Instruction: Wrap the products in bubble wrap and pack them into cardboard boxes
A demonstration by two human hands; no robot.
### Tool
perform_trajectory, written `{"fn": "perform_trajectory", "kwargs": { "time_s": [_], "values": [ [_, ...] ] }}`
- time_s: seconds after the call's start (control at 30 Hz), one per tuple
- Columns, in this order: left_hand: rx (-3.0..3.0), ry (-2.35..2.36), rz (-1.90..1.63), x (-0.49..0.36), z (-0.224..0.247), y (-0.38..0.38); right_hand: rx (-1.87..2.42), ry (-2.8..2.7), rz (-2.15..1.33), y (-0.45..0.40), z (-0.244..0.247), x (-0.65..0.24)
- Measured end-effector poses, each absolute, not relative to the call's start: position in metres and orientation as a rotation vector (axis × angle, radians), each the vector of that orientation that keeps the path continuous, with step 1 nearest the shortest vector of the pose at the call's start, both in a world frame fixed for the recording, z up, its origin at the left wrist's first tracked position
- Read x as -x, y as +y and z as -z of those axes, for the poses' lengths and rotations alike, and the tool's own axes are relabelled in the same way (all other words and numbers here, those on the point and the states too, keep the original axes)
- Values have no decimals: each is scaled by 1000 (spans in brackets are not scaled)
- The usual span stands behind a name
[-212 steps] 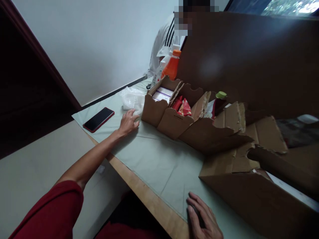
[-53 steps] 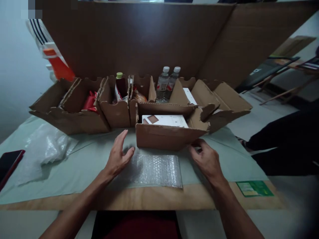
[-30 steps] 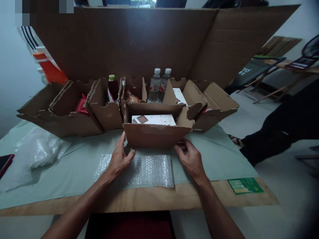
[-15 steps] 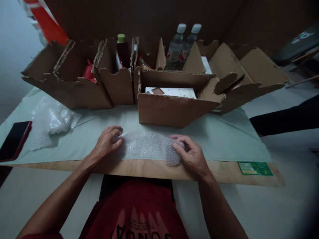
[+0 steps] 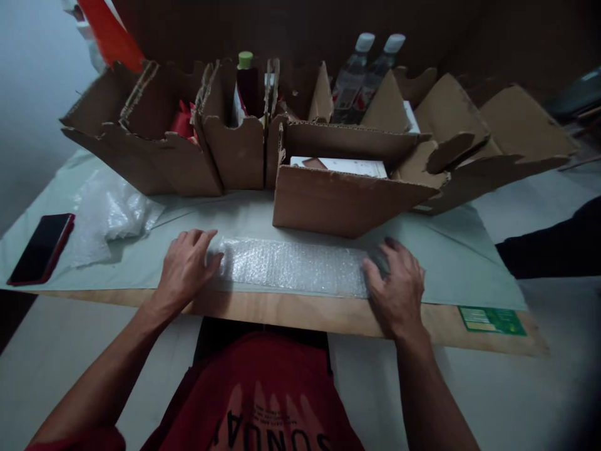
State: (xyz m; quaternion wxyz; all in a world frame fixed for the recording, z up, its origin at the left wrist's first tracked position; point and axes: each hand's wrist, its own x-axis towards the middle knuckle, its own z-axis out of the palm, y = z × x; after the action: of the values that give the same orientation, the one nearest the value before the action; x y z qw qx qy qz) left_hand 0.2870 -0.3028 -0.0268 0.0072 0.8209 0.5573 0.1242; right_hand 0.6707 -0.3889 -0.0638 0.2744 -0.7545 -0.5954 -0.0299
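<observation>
Bubble wrap (image 5: 295, 266): a clear strip lying flat and lengthwise between the two hands, on the pale cloth (image 5: 451, 263) that covers most of the surface (image 5: 282, 312), near its front edge.
Left hand (image 5: 185, 266): at the strip's left end, fingers bent and parted from the thumb, pinching nothing; whether the thumb touches the plastic cannot be told.
Right hand (image 5: 399, 285): at the strip's right end, thumb and fingers spread apart in a loose curve, holding nothing; contact with the strip is unclear.
Front box (image 5: 347, 200): cardboard, open-topped, just behind the strip, with a white carton (image 5: 350, 167) inside.
Back row: open cardboard bins (image 5: 237, 153), one with a red packet (image 5: 183, 120), another with a dark bottle (image 5: 247, 91) under a green cap.
Water bottles (image 5: 359, 88): two, upright, white-capped, behind the front box.
Orange bottle (image 5: 113, 37): tilted in view, behind the leftmost bin.
Crumpled wrap (image 5: 115, 213): on the cloth, left of the left hand.
Phone (image 5: 42, 249): dark screen up, red edge, at the far left.
Green card (image 5: 493, 321): flat on bare wood, front right.
</observation>
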Motion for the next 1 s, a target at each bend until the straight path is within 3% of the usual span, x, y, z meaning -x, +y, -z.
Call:
{"fn": "perform_trajectory", "kwargs": {
  "time_s": [0.1,0.27,0.43,0.6,0.83,1.0],
  "values": [
    [-2637,1483,-569,-303,24,-318,1825,-1860,-25,-386,48,-619],
    [-2617,1367,-395,-325,45,-309,1346,-2445,-304,-360,51,-522],
    [-2570,1315,-363,-314,64,-298,1659,-2278,-253,-391,76,-613],
    [-2533,1251,-406,-310,63,-300,2197,-1747,116,-429,66,-726],
    [-2472,1837,-515,-292,57,-313,2027,-1927,20,-378,65,-697],
    [-2283,1780,-508,-288,59,-318,1990,-1785,-234,-391,57,-687]
  ]
}}
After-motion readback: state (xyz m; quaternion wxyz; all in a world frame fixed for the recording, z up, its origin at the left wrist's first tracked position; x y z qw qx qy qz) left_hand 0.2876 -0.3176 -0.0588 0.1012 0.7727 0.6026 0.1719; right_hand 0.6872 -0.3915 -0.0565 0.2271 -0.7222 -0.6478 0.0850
